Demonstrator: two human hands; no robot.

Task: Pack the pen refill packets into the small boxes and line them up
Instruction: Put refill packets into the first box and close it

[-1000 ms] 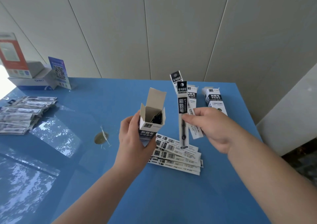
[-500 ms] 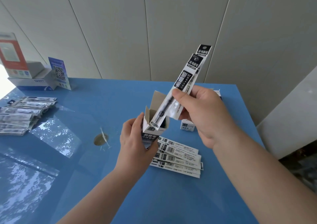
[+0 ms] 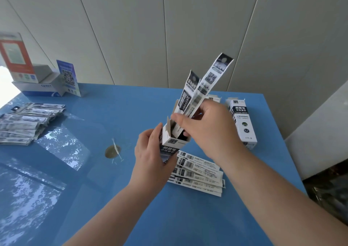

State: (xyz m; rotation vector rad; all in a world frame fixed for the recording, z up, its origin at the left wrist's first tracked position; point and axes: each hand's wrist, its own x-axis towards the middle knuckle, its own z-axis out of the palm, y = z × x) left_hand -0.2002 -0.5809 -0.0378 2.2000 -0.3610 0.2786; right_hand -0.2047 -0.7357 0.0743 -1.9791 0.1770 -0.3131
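Observation:
My left hand grips a small white and black box upright above the blue table, its top flaps open. My right hand pinches two long refill packets whose lower ends sit inside the box mouth while their tops splay apart upward. Under my hands lies a fanned stack of refill packets, barcode side up. A closed box lies flat at the right, and another box shows partly behind my right hand.
A second pile of packets lies at the left edge. Behind it stand a white carton with a red card and a blue QR sign. A round hole marks the tabletop. The table's right edge drops off near the boxes.
My right hand lifted the packets from beside the box, tilted them over its mouth and pushed their lower ends in. The left hand kept the box nearly still.

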